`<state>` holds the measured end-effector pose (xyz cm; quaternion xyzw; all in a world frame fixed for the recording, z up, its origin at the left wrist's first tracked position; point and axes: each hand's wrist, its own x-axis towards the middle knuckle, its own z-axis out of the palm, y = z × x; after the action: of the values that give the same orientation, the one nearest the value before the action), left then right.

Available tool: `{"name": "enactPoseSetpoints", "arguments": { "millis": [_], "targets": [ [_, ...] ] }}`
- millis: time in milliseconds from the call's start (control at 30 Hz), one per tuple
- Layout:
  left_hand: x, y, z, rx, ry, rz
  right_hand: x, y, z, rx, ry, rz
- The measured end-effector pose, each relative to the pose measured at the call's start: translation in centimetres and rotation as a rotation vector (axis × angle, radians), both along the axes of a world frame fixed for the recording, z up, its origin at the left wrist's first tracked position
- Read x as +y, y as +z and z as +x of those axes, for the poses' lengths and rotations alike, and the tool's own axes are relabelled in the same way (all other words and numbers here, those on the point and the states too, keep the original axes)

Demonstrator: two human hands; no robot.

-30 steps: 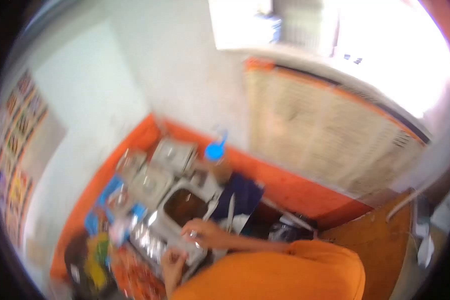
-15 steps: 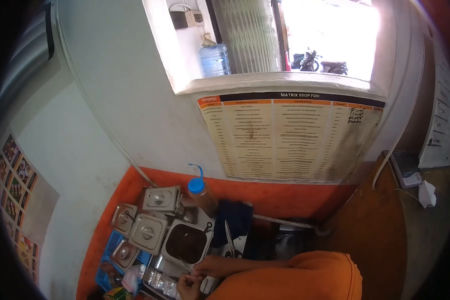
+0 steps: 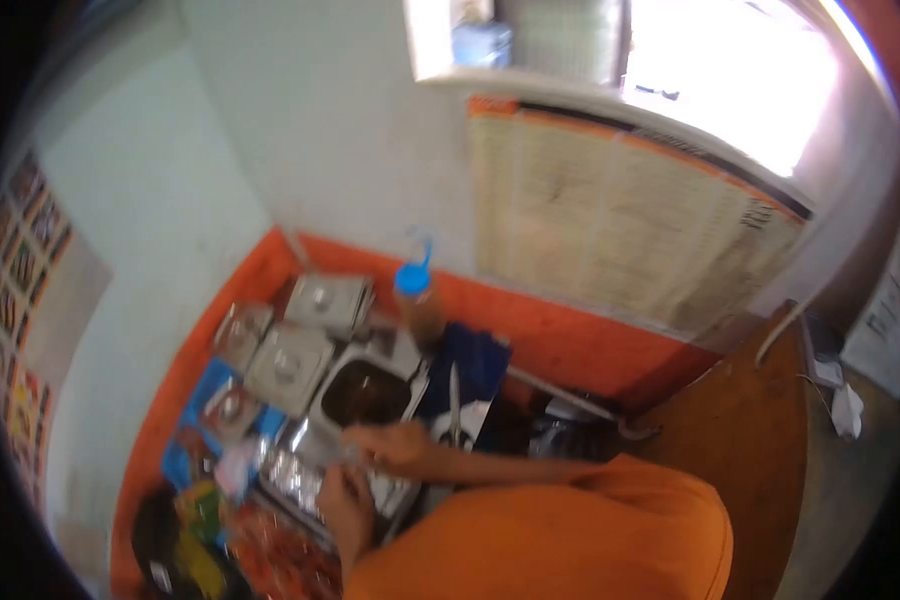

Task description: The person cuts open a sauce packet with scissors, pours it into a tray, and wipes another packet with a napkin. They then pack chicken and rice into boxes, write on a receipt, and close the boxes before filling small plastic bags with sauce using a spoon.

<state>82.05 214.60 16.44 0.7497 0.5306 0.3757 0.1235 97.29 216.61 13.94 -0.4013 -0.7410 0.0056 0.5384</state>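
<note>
Both hands are close together over the metal trays at the lower middle, blurred by motion. My right hand (image 3: 395, 449) is just below the open metal container of dark brown contents (image 3: 367, 394), its fingers bent inward. Lower and to the left, my left hand (image 3: 346, 500) is raised beside a tray of clear-wrapped, shiny items (image 3: 292, 480). Whether either hand pinches something small cannot be made out. Scissors (image 3: 456, 410) lie right of the brown container, on a dark blue cloth (image 3: 470, 365).
Lidded metal containers (image 3: 288, 368) stand at the left, by a blue basket (image 3: 182, 455). A bottle with a blue cap (image 3: 420, 305) stands behind. Red packaged items (image 3: 280, 555) and a dark round object (image 3: 160, 540) are at the lower left. An orange-based wall borders the counter.
The view has tilted down and turned, so the counter sits higher and more of its lower left shows. Both hands appear higher, with more of the forearms in view.
</note>
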Motion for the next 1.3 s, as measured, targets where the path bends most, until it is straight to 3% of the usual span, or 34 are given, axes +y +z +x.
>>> {"name": "enactPoseSetpoints", "arguments": {
  "millis": [67,100,133,200,267,367,433,500,600,733,900,1033,1100,1167,1233,1300],
  "targets": [
    [0.1,-0.4,-0.5,0.053,-0.047,0.073,1.5,-2.4,0.7,-0.219,0.094,-0.083],
    [0.0,0.3,-0.6,0.003,-0.055,0.017,1.7,-1.5,0.7,-0.199,0.108,-0.086],
    [0.0,0.5,-0.9,-0.102,-0.02,-0.083,0.9,0.5,0.9,-0.123,0.142,-0.241],
    [1.1,-1.3,-2.5,-0.343,-0.087,-0.126,0.3,1.6,0.1,-0.022,0.214,-0.098],
    [0.5,-0.3,-3.0,-0.577,-0.056,-0.417,-0.4,1.8,-0.1,-0.254,0.277,-0.111],
    [0.3,-1.2,-3.7,-0.287,0.001,-0.366,-1.1,2.1,-0.6,-0.434,0.26,-0.308],
    [0.4,0.3,-3.4,-0.149,-0.136,-0.051,-0.9,1.9,-0.6,-0.462,0.321,-0.42],
    [0.2,0.5,-3.7,-0.085,-0.29,-0.046,-0.3,1.8,-0.2,-0.433,0.48,-0.498],
    [-0.2,-0.8,-4.8,-0.096,-0.514,-0.512,-0.5,2.9,0.1,-0.526,0.575,-0.678],
    [-1.0,-1.9,-4.6,-0.14,-0.545,-0.691,-0.5,3.1,0.9,-0.568,0.644,-0.808],
    [-1.9,-4.2,-3.7,-0.603,-0.523,-0.743,-0.3,2.0,1.8,-0.335,0.644,-0.843],
    [-1.6,-1.8,-3.0,-0.196,-0.358,-0.382,0.1,1.9,2.0,-0.345,0.567,-0.98],
    [-1.3,-1.0,-2.9,0.069,-0.357,-0.176,0.0,0.2,1.6,-0.139,0.633,-1.079],
    [-0.9,-1.1,-3.0,0.068,-0.325,-0.056,-0.4,0.0,1.0,0.052,0.642,-1.129],
    [-0.9,-2.0,-3.1,-0.186,-0.249,-0.087,-0.8,1.1,0.5,0.224,0.594,-1.13],
    [-0.7,-3.9,-3.0,-0.688,-0.128,-0.265,-0.8,2.4,1.0,0.277,0.625,-1.2]
  ]
}}
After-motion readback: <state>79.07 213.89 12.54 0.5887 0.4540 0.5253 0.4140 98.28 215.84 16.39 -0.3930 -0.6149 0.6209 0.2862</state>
